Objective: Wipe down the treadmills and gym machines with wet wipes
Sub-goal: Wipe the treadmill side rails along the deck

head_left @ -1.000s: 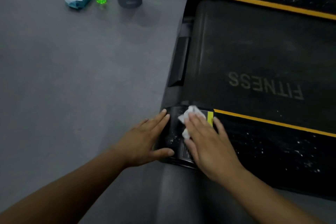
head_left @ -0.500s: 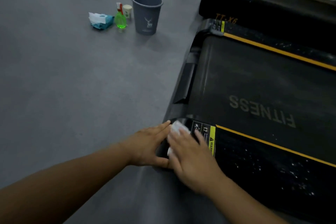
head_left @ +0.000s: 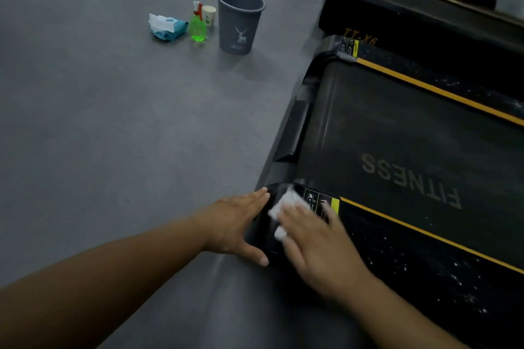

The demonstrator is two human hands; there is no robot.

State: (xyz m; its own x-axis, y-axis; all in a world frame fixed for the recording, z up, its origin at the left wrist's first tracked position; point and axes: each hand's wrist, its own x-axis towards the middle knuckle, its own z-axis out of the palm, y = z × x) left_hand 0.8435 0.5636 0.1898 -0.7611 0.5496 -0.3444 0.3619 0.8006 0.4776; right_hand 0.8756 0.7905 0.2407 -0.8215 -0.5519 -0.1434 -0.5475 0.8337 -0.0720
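Head: right hand [head_left: 317,244] flat on wipe [head_left: 286,201]; left hand [head_left: 238,224] braces treadmill corner [head_left: 265,235].

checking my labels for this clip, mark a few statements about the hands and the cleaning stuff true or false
1. The right hand presses a white wipe flat on the treadmill corner. True.
2. The left hand holds the green spray bottle. False: it rests flat on the corner's edge, and the bottle stands on the floor.
3. The grey bin lies tipped on its side. False: it stands upright on the floor.
4. The wipe pack lies on the floor, with the spray bottle between it and the bin. True.
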